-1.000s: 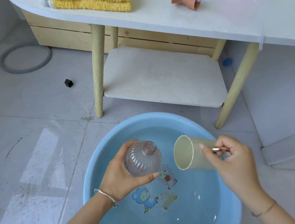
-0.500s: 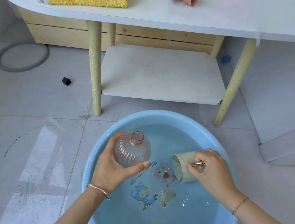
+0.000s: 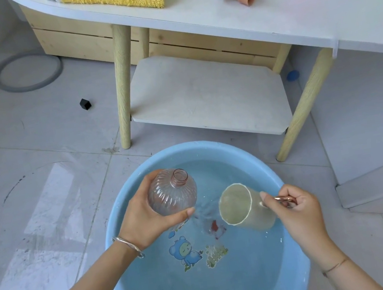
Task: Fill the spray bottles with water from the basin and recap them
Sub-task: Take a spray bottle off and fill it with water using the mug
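Left hand point(image 3: 144, 218) grips the uncapped bottle point(image 3: 172, 193) over the basin point(image 3: 128, 196); right hand point(image 3: 297, 210) pinches the cup point(image 3: 244, 208) handle, rims apart.

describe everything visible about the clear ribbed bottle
The clear ribbed plastic bottle, faintly pink-tinted, has a round body and a short threaded neck with no cap. It looks empty. It is tilted, mouth pointing up and away, above the water in the round blue plastic basin. The left hand grips its body, thumb across the lower side. The beige cup in the right hand is beside it, apart.
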### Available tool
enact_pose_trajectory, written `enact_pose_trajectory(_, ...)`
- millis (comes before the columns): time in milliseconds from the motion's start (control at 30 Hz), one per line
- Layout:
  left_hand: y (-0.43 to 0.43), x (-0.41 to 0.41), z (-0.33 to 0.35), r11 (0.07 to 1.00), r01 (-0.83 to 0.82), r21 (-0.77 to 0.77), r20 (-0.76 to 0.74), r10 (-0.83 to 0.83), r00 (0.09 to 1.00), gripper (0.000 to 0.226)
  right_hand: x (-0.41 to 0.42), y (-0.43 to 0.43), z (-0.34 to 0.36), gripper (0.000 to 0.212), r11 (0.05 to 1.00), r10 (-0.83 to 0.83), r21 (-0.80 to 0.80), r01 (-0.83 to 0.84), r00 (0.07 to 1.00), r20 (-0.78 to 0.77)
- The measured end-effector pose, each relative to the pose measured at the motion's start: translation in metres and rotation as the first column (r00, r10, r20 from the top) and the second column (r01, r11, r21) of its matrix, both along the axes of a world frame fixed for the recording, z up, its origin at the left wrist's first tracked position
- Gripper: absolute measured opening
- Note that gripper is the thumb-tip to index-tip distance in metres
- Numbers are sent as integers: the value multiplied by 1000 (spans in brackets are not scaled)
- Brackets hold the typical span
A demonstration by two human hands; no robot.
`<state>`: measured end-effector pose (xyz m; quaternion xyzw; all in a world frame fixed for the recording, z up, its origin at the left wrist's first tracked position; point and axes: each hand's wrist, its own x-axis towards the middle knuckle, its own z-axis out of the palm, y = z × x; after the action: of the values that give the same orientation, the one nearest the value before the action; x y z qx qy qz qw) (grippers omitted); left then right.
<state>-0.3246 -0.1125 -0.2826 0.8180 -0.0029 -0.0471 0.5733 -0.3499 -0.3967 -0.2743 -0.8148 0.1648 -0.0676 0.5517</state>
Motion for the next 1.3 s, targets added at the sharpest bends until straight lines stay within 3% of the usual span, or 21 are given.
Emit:
enact_pose_trajectory(333, -7, -2, 2, 1000, 29, -7, -12, -29, 1000, 85, 7, 17, 73, 49, 978, -87, 198, 66, 991, 101)
enact_pose_trajectory(467, -10, -5, 2, 999, 33, -15, -15, -33, 999, 86, 6, 22, 91, 57, 977, -68, 209, 41, 990, 126)
enact_pose_trajectory(633, -15, -9, 6, 998, 53, -17, -4, -53, 999, 84, 3, 28, 104, 77, 987, -63, 153, 41, 988, 140)
enact_pose_trajectory(900, -19, -13, 5, 997, 77, -10, 2, -77, 997, 87, -1, 37, 114, 48, 998, -20, 59, 5, 968, 250)
enact_pose_trajectory(1100, -23, -14, 7, 995, 96, 18, 1, -96, 995, 87, -2, 42, 119, 40, 994, 60, -101, -32, 953, 297)
enact_pose_trajectory(1300, -24, -15, 7, 994, 99, 51, 1, -99, 995, 90, -4, 46, 124, 46, 984, 98, -175, -44, 945, 312)
